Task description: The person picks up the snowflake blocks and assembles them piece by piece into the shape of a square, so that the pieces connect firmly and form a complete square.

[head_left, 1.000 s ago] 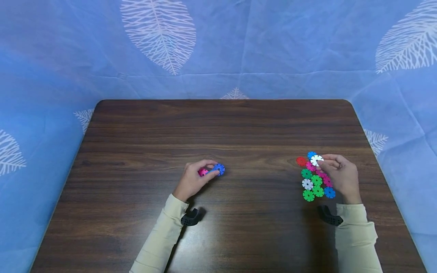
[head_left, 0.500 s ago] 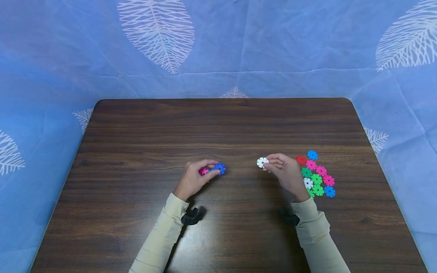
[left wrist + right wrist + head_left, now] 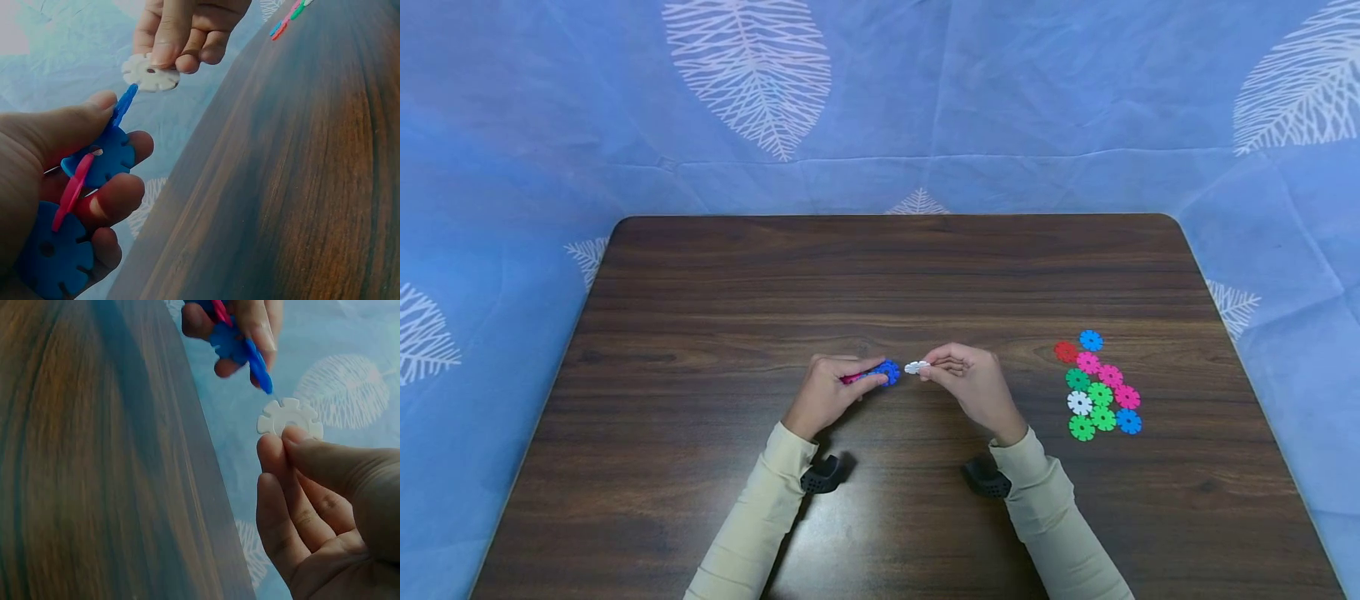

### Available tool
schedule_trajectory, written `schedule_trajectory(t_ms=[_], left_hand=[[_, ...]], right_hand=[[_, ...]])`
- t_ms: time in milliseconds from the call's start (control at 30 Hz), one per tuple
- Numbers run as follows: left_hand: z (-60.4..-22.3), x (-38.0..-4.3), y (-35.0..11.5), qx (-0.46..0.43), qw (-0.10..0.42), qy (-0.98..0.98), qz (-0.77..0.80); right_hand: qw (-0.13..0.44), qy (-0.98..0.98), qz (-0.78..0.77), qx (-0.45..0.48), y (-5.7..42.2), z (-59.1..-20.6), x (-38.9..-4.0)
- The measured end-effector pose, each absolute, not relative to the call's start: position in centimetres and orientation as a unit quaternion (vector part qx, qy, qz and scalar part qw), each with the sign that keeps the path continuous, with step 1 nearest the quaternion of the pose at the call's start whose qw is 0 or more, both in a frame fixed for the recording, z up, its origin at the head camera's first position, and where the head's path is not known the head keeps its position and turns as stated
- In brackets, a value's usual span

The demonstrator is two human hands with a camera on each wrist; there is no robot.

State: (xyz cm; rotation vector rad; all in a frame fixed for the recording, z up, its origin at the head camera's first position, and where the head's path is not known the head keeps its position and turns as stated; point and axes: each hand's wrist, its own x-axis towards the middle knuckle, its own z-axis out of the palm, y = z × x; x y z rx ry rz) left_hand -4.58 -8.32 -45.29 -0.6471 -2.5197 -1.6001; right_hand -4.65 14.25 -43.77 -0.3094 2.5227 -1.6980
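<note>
My left hand (image 3: 829,393) grips a short chain of notched plastic discs (image 3: 103,159), blue and pink ones slotted together at right angles. The chain's end blue disc (image 3: 891,372) sticks out past the thumb and fingertips. Between thumb and forefinger, my right hand (image 3: 976,387) pinches a white notched disc (image 3: 290,417) by its edge. In the head view a small gap separates the white disc from the blue one. From the right wrist, the blue disc's tip appears right above the white disc's notches.
On the right of the dark wooden table (image 3: 737,275) lie several loose notched discs: green (image 3: 1100,394), pink (image 3: 1110,376), blue (image 3: 1129,421), red (image 3: 1065,352) and white (image 3: 1079,402). A blue leaf-patterned cloth (image 3: 1000,100) hangs behind the table.
My right hand has carried the white disc left from the loose discs to beside the left hand's chain, turning it flatter. My left hand stays in place, its chain slightly turned.
</note>
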Motion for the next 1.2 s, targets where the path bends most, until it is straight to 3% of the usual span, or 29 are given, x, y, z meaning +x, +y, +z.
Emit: schedule_trajectory(t_ms=[633, 1200], left_hand=[[-45.1, -4.5, -8.4, -0.212, 0.068, -0.833, -0.507], [-44.8, -4.3, -8.3, -0.248, 0.074, -0.818, -0.514]], right_hand=[[0.01, 0.839, -0.526, -0.139, 13.0, -43.5, -4.4], [0.041, 0.787, -0.595, -0.158, 13.0, -44.0, -4.2]])
